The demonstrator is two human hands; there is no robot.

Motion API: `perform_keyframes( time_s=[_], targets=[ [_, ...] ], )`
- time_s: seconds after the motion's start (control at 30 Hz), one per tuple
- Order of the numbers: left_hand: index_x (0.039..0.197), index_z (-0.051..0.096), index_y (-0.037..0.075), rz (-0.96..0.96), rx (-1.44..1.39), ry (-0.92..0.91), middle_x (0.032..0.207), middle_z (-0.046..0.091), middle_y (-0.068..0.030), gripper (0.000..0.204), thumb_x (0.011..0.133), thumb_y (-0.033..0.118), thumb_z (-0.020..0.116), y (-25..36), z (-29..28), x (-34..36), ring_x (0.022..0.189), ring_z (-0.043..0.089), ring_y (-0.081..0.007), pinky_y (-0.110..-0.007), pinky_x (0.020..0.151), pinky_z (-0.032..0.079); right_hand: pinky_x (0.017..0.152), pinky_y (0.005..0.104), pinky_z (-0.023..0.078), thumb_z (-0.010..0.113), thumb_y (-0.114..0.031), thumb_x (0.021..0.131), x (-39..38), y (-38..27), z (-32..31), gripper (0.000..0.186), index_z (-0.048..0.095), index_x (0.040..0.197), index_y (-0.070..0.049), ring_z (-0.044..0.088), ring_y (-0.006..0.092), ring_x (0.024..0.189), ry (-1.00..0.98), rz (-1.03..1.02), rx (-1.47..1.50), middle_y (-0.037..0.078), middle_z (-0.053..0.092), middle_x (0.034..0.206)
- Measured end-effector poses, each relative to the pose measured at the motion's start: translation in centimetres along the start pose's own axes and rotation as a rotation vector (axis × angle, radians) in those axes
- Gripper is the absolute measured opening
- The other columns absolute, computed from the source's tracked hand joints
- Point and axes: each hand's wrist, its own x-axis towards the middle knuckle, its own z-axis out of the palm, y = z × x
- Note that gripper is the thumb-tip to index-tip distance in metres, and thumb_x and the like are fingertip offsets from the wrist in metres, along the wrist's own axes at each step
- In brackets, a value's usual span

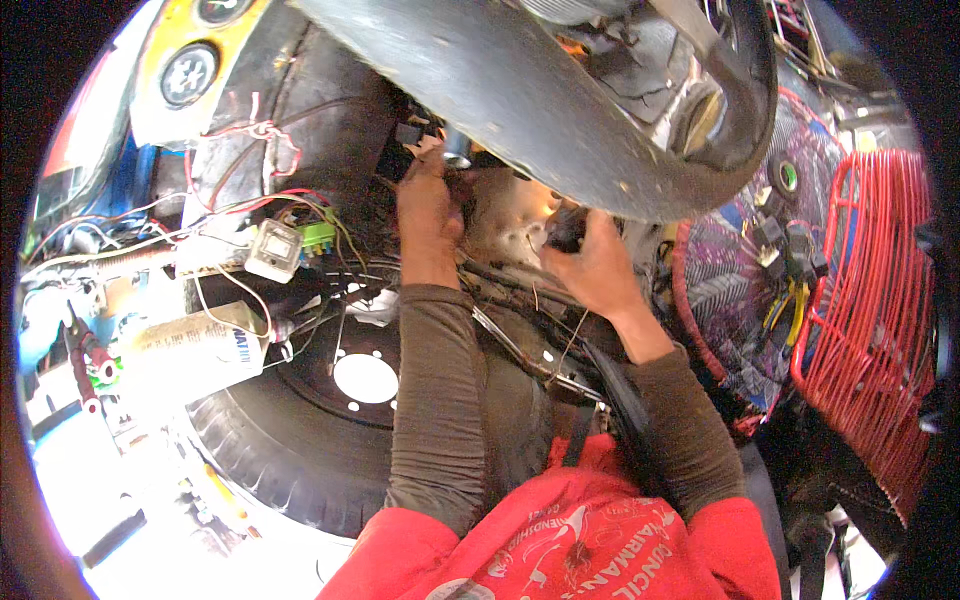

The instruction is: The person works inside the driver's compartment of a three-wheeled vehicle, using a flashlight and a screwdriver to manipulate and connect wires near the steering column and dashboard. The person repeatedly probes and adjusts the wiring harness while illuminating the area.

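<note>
Beneath a thick, dark curved rim (pixel 600 150) that looks like a steering wheel, both of my arms reach forward. My left hand (pixel 430 215) is closed with its fingertips raised at a small black and whitish part (pixel 420 138); what exactly it pinches is too small to make out. My right hand (pixel 597 265) curls its thumb and fingers around a dark piece (pixel 567 228) just under the rim, whose kind I cannot tell. Between the hands lies a worn beige metal surface (pixel 505 215). The rim hides part of the space beyond.
Loose wires (pixel 265 130) and a boxy clear-and-white part (pixel 274 250) with a green connector lie left. Below them are a labelled bottle (pixel 195 350) and a tyre (pixel 300 455). Pliers (pixel 85 350) sit far left. A red wire rack (pixel 865 310) and patterned cloth (pixel 725 290) stand right.
</note>
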Motion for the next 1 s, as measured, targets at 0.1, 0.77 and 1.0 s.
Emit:
perform_keyframes(
  time_s=[0.1,0.77,1.0],
  targets=[
    [0.111,0.071,0.001,0.117,-0.004,-0.120,0.102,0.070,-0.0074,0.032,0.094,0.029,0.070,-1.1,-0.1,1.5,0.080,0.059,-0.0156,-0.032,0.074,0.047,0.090,0.0370,0.051,0.083,-0.024,0.077,4.1,-0.8,2.5,0.061,0.058,0.129,-0.004,0.066,0.0298,0.103,0.279,-0.426,-0.284,0.018,0.067,0.113],
    [0.091,0.072,-0.006,0.276,0.069,-0.062,0.082,0.071,-0.0082,0.017,0.089,0.011,0.070,-0.3,0.5,1.5,0.073,0.065,-0.0154,-0.033,0.065,0.052,0.078,0.0381,0.053,0.084,-0.011,0.076,11.3,-2.1,4.7,0.034,0.072,0.107,-0.003,0.069,0.0320,0.090,0.123,-0.563,-0.342,0.014,0.070,0.098],
    [0.091,0.073,-0.007,0.279,0.009,-0.074,0.085,0.073,-0.0124,0.023,0.087,0.016,0.074,-0.7,0.4,1.9,0.071,0.068,-0.0200,-0.033,0.063,0.054,0.085,0.0387,0.054,0.085,-0.013,0.075,11.5,-2.2,4.4,0.038,0.072,0.110,-0.005,0.069,0.0330,0.097,0.115,-0.555,-0.463,0.014,0.071,0.105]
  ],
)
